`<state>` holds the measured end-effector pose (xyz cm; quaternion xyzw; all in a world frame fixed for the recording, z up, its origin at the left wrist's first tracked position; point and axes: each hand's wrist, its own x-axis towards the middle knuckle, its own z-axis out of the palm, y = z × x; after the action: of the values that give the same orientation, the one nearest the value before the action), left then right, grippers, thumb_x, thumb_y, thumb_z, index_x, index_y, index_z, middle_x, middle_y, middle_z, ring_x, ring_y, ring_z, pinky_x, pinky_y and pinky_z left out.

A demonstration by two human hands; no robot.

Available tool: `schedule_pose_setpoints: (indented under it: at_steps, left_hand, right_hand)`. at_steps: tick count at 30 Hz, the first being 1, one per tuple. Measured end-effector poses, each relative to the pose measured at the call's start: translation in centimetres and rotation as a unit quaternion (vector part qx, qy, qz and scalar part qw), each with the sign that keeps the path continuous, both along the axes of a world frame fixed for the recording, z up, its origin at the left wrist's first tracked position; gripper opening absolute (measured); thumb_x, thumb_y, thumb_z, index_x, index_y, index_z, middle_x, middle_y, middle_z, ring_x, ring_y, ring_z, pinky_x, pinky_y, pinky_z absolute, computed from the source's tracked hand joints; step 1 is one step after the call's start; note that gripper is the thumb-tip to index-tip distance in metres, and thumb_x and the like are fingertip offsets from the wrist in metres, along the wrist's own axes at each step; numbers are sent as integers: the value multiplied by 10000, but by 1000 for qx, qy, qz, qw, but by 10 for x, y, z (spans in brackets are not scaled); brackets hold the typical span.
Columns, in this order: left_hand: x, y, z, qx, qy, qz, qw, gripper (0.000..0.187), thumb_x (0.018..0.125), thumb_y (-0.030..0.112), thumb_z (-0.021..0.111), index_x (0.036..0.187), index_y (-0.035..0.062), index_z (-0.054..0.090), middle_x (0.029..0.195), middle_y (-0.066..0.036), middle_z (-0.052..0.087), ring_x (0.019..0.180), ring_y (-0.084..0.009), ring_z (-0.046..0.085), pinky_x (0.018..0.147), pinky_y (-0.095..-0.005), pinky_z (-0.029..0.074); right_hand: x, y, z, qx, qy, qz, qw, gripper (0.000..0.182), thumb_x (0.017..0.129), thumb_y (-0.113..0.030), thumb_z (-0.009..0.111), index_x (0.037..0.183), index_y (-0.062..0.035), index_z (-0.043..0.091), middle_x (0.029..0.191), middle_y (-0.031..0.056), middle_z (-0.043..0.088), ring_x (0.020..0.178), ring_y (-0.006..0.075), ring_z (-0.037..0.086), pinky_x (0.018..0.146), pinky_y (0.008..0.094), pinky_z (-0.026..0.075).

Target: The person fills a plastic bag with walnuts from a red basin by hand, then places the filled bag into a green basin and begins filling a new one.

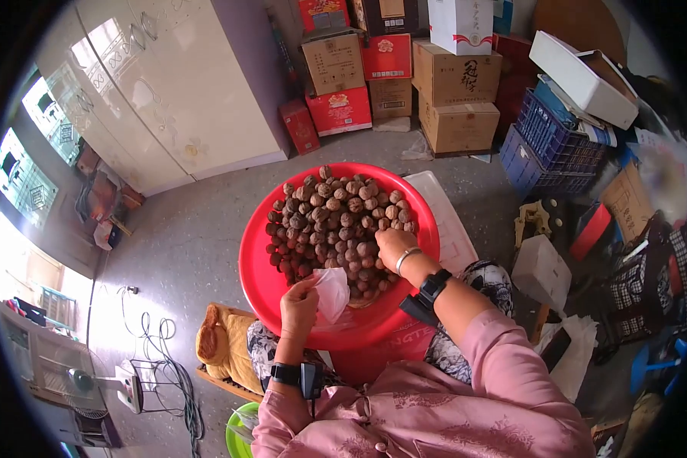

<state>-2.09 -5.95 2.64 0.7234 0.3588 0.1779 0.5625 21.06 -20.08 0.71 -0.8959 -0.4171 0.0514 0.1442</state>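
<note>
Your right hand (393, 243) rests spread on the walnuts (336, 221), which lie just beyond your left hand (299, 299) pinching the plastic bag (333, 292).

Cardboard boxes (456, 95) are piled by a big white cupboard (175, 84), with a blue crate (546, 145) on the right and a fan (69, 370) on the floor.

Pink patterned sleeves (466, 382), black wrist devices (433, 288), silver bangle (406, 257), floral trousers (490, 278).
</note>
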Motion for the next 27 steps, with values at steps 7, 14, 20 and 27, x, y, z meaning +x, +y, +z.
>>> schedule_pose_setpoints:
  at_steps: [7, 14, 20, 27]
  left_hand:
    - [-1, 5, -8, -50, 21, -32, 998, 286, 906, 113, 574, 1162, 49, 685, 709, 8, 597, 523, -73, 516, 448, -239, 418]
    - [0, 3, -4, -42, 24, -43, 998, 287, 908, 131, 590, 1158, 21, 677, 684, 18, 594, 494, -54, 500, 434, -219, 396]
    - [1, 1, 1, -17, 19, -27, 999, 293, 917, 143, 580, 1169, 31, 678, 687, 12, 604, 516, -63, 523, 460, -222, 422]
    - [1, 4, -8, 21, -19, -19, 999, 296, 919, 150, 579, 1172, 31, 676, 690, 6, 611, 536, -66, 540, 474, -229, 437]
  right_hand:
    - [0, 11, -16, -78, -36, -10, 996, 178, 848, -88, 551, 936, -54, 701, 949, 179, 706, 926, 341, 690, 772, 444, 555]
    - [1, 9, -11, -105, -39, 5, 994, 183, 850, -83, 551, 962, -48, 691, 948, 176, 704, 927, 333, 687, 785, 441, 552]
    - [-12, 10, 12, 18, -4, -13, 1000, 270, 764, -138, 651, 1004, -20, 613, 962, 189, 679, 924, 330, 669, 790, 428, 540]
    - [-40, 9, 48, 280, 315, 141, 896, 324, 830, -190, 687, 1102, -35, 603, 965, 121, 694, 932, 217, 673, 833, 348, 520]
